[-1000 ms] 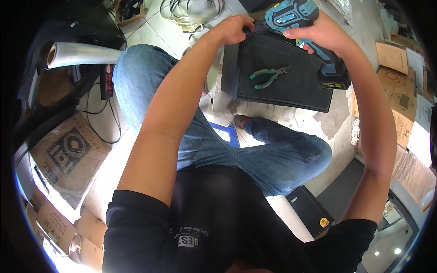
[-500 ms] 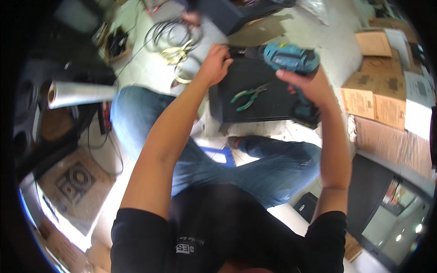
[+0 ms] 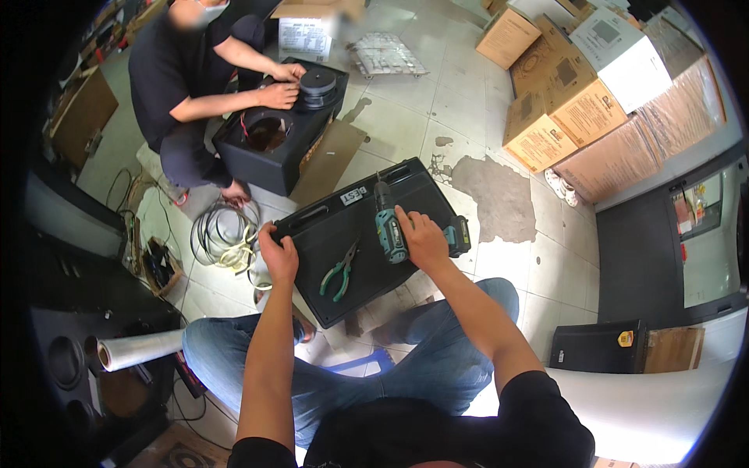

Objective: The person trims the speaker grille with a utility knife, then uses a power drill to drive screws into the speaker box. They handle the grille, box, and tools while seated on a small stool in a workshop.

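A black box [image 3: 335, 243] with slotted handles lies before my knees. At its far left corner, my left hand [image 3: 279, 256] has its fingers curled round the edge. My right hand [image 3: 421, 235] grips a teal cordless drill [image 3: 392, 238] by its handle. The drill is on its side over the box's right half, bit pointing away from me; whether it rests on the lid I cannot tell. Between my hands lie green-handled pliers [image 3: 339, 273] on the box.
A co-worker's hands [image 3: 281, 92] work at a round speaker driver [image 3: 317, 87] on a black cabinet [image 3: 261, 168]. Coiled cables [image 3: 222, 238] lie left on the floor. Cartons [image 3: 581, 101] stack at far right; a plastic-film roll [image 3: 144, 349] sticks out by my left knee.
The drill has turned from pointing left to pointing away, lower over the box. My left hand has left the drill bit's end for the box's corner. The view has shifted, showing a co-worker.
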`<state>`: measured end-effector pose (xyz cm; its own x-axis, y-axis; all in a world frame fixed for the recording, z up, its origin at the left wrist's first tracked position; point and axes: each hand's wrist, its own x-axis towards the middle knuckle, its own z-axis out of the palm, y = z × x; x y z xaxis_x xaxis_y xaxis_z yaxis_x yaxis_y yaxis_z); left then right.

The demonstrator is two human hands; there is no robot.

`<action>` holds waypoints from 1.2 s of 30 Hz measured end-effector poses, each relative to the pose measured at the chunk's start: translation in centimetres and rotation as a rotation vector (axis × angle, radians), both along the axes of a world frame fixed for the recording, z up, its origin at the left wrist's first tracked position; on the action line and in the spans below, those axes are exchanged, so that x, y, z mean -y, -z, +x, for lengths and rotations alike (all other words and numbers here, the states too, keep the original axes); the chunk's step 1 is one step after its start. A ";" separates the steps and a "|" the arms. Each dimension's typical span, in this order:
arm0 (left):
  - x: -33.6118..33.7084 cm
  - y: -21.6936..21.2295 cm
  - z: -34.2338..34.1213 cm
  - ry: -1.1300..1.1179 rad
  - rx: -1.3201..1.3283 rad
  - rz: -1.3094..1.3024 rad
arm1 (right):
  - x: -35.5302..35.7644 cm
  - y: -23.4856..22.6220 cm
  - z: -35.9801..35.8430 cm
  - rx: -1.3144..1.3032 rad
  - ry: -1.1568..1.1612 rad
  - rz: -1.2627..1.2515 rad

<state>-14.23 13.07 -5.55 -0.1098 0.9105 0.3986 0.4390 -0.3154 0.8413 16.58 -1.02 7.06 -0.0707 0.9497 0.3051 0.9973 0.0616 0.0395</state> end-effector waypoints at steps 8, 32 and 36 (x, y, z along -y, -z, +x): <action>-0.4 1.3 -0.1 0.017 0.041 0.042 | -0.5 3.3 0.1 0.096 0.060 -0.032; -0.3 1.9 1.7 0.025 0.245 0.078 | -0.8 5.4 0.4 0.158 0.106 -0.045; 1.2 0.8 -0.2 0.219 0.323 -0.105 | -1.0 5.6 0.6 0.164 0.106 -0.015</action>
